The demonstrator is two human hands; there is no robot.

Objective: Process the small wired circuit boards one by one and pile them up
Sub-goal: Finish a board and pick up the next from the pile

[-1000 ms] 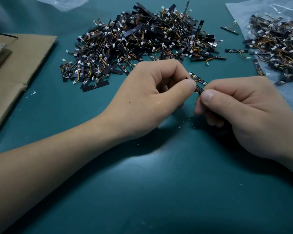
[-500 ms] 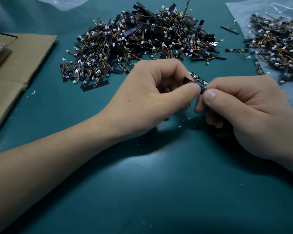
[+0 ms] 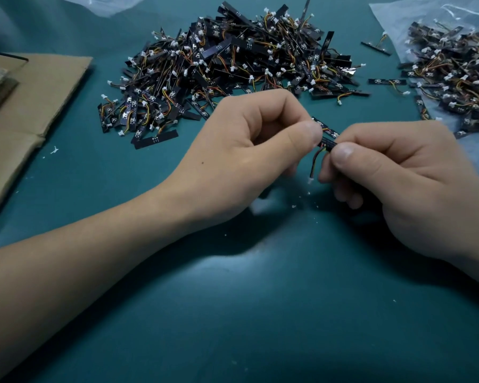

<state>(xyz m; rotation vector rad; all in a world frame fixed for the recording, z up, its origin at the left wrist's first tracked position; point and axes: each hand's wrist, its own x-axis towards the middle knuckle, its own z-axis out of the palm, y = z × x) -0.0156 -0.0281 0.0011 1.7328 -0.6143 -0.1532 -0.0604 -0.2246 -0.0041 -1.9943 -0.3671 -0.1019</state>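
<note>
Left hand [image 3: 249,161] and right hand [image 3: 398,183] pinch one circuit board [image 3: 328,142] over the middle of the mat [image 3: 260,313]. Its wire lead [image 3: 315,164], hidden a moment ago, now dangles free; the far-edge pile [image 3: 233,64] likely awaits it.

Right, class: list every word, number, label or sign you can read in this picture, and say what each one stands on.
No text is readable.
On the heap of small black wired circuit boards: white marks, too small to read.
On the black board pinched between the left hand and the right hand: markings blurred.
On the brown cardboard sheet: no print shows.
</note>
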